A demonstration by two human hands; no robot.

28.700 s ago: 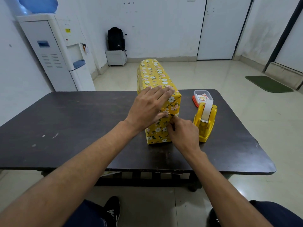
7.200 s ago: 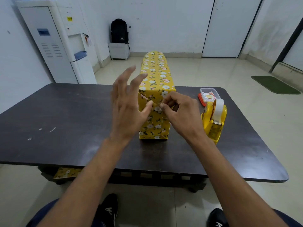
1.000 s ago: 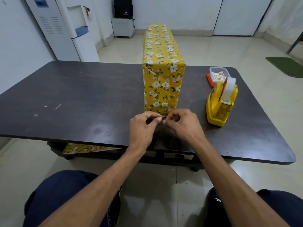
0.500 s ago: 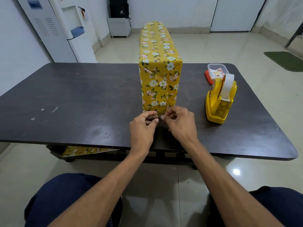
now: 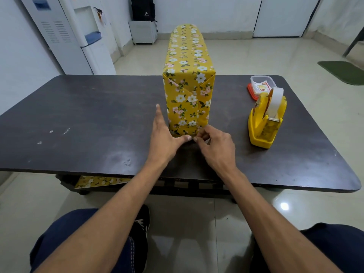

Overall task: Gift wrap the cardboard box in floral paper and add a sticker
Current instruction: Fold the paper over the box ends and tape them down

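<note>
The box [image 5: 188,89], wrapped in yellow floral paper, stands long and narrow on the dark table [image 5: 88,119], its folded end face toward me. My left hand [image 5: 165,139] lies at the box's lower left corner. Its fingers are straight along the side and its thumb presses the bottom edge. My right hand [image 5: 216,147] is curled at the same bottom edge and pinches the paper there with its fingertips. What lies between the fingers is hidden. A small clear tub of stickers [image 5: 261,85] sits at the right rear.
A yellow tape dispenser [image 5: 265,123] stands right of the box, near my right hand. A floral paper offcut [image 5: 98,181] lies on the shelf under the table. A water dispenser [image 5: 65,34] stands at the back left.
My left hand has let go its pinch and spread flat, index finger now running up beside the box. My right hand stays pinched at the bottom edge. The box has not moved.
</note>
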